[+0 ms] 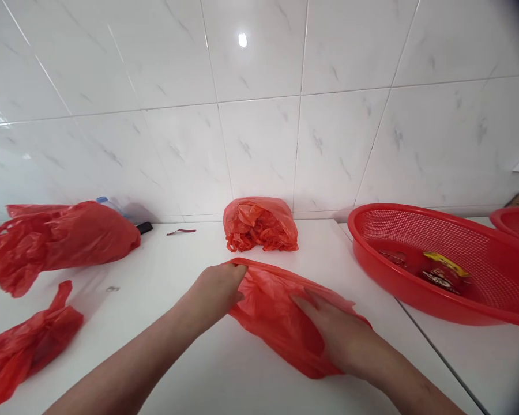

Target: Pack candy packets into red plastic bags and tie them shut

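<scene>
A thin red plastic bag (281,311) is spread between my hands over the white tabletop, its mouth held apart. At the bag's left end, my left hand (220,291) is closed on the rim with thumb and fingers pinched together. My right hand (333,328) reaches into the mouth from the right, with its fingers stretched out against the inner plastic. Part of that hand is covered by the bag's edge. Just behind, near the wall, sits a bundle of crumpled red plastic bags (259,225).
On the right stands a large red mesh basket (384,213) holding a packet with a yellow top (445,265). Two filled red bags, one larger (90,236) and one smaller (47,328), lie left. A black object (145,227) and a small red-handled item (181,231) rest near the tiled wall.
</scene>
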Demonstrator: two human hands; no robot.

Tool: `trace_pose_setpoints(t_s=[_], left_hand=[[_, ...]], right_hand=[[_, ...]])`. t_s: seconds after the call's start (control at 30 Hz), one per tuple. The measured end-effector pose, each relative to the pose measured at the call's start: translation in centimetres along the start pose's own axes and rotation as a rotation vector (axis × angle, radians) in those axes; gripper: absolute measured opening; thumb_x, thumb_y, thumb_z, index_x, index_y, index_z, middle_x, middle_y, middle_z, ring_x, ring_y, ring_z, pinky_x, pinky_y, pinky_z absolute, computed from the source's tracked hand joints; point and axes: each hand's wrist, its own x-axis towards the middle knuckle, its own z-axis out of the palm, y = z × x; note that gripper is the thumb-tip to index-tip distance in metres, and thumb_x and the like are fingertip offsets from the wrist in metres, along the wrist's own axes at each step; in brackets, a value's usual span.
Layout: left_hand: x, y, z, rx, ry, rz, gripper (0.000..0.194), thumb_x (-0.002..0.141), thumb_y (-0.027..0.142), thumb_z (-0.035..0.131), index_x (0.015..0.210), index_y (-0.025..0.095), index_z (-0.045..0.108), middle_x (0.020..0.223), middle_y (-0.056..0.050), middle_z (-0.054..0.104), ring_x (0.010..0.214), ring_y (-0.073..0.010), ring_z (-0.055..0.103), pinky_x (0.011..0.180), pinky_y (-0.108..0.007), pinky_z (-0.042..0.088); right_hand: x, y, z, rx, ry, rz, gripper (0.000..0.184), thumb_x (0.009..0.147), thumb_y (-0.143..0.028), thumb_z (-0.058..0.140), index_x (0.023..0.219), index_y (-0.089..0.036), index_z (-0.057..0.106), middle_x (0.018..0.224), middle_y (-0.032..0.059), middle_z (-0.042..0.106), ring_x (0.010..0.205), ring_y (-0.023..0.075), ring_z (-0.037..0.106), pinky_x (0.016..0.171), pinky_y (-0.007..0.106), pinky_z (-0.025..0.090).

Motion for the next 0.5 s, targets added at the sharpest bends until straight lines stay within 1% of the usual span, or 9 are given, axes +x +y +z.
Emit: trace_pose_setpoints(t_s=[0.07, 0.13, 0.17, 0.23, 0.33, 0.37, 0.4, 0.47, 0.5], left_hand=[[-0.4, -0.7, 0.2, -0.016, -0.022, 0.039, 0.022, 0.071, 0.016, 0.061, 0.092, 0.021, 0.057, 0.081, -0.002, 0.064, 0.07, -0.0196, 0.063, 0.057, -0.026, 0.042], [-1.0, -0.3, 0.4, -0.02, -0.014, 0.134, 0.029, 0.069, 0.012, 0.062, 0.097, 0.021, 0.057, 0.086, -0.003, 0.064, 0.076, -0.0194, 0.063, 0.06, -0.026, 0.042], [-1.2, 0.1, 0.5, -0.015, 0.007, 0.191, 0.028, 0.07, 0.01, 0.061, 0.096, 0.021, 0.057, 0.088, -0.003, 0.063, 0.078, -0.0194, 0.062, 0.061, -0.026, 0.042], [-1.5, 1.2, 0.4, 0.007, 0.063, 0.307, 0.021, 0.072, 0.007, 0.057, 0.089, 0.02, 0.057, 0.086, -0.004, 0.062, 0.077, -0.0185, 0.059, 0.061, -0.026, 0.041], [-1.2, 2.5, 0.5, 0.03, 0.137, 0.471, 0.02, 0.073, 0.0, 0.049, 0.078, 0.019, 0.055, 0.079, -0.002, 0.06, 0.073, -0.0161, 0.055, 0.064, -0.027, 0.04], [-0.8, 2.6, 0.8, 0.034, 0.161, 0.499, 0.021, 0.074, 0.0, 0.048, 0.077, 0.019, 0.056, 0.081, -0.002, 0.061, 0.076, -0.0163, 0.055, 0.067, -0.028, 0.041], [-0.5, 2.6, 1.1, 0.038, 0.181, 0.509, 0.019, 0.075, 0.003, 0.05, 0.08, 0.019, 0.057, 0.087, -0.003, 0.062, 0.082, -0.0178, 0.055, 0.072, -0.03, 0.042], [0.4, 2.2, 2.0, 0.052, 0.2, 0.463, 0.018, 0.074, 0.015, 0.06, 0.091, 0.021, 0.061, 0.109, -0.008, 0.061, 0.101, -0.025, 0.053, 0.084, -0.039, 0.042], [0.7, 1.8, 2.4, 0.057, 0.179, 0.416, 0.026, 0.07, 0.021, 0.066, 0.096, 0.021, 0.062, 0.118, -0.01, 0.058, 0.108, -0.0291, 0.051, 0.089, -0.043, 0.041]], right_hand=[[-0.2, -0.1, -0.4, -0.006, -0.08, -0.043, 0.088, 0.059, -0.014, 0.065, 0.138, -0.043, 0.038, 0.142, 0.0014, 0.045, 0.121, 0.0286, 0.05, 0.082, 0.035, 0.048], [0.0, -0.1, -0.8, 0.032, -0.112, -0.056, 0.086, 0.061, -0.017, 0.065, 0.139, -0.041, 0.036, 0.139, 0.0015, 0.048, 0.12, 0.028, 0.051, 0.081, 0.034, 0.049], [0.2, -0.3, -1.0, 0.06, -0.11, -0.052, 0.083, 0.063, -0.021, 0.065, 0.139, -0.039, 0.036, 0.137, 0.0021, 0.049, 0.119, 0.0277, 0.051, 0.081, 0.034, 0.049], [0.5, -0.6, -1.6, 0.095, -0.064, -0.035, 0.071, 0.073, -0.033, 0.062, 0.139, -0.034, 0.038, 0.135, 0.0043, 0.052, 0.119, 0.0272, 0.051, 0.083, 0.035, 0.048], [1.2, -1.4, -2.0, 0.028, 0.042, 0.003, 0.057, 0.087, -0.047, 0.044, 0.14, -0.025, 0.039, 0.127, 0.01, 0.057, 0.114, 0.0279, 0.054, 0.088, 0.041, 0.046], [1.4, -1.6, -2.0, -0.013, 0.06, 0.016, 0.058, 0.088, -0.047, 0.042, 0.14, -0.024, 0.038, 0.123, 0.0109, 0.059, 0.109, 0.0282, 0.057, 0.086, 0.042, 0.046], [1.5, -1.6, -1.8, -0.056, 0.064, 0.023, 0.061, 0.086, -0.046, 0.047, 0.142, -0.025, 0.036, 0.12, 0.0108, 0.061, 0.105, 0.0284, 0.059, 0.084, 0.043, 0.047], [1.9, -1.2, -1.2, -0.11, 0.033, 0.009, 0.075, 0.077, -0.036, 0.061, 0.144, -0.032, 0.028, 0.124, 0.0085, 0.058, 0.104, 0.0289, 0.059, 0.078, 0.041, 0.049], [2.0, -0.8, -0.9, -0.112, 0.011, -0.002, 0.083, 0.071, -0.031, 0.065, 0.144, -0.037, 0.026, 0.128, 0.0067, 0.055, 0.107, 0.0288, 0.058, 0.077, 0.039, 0.05]])
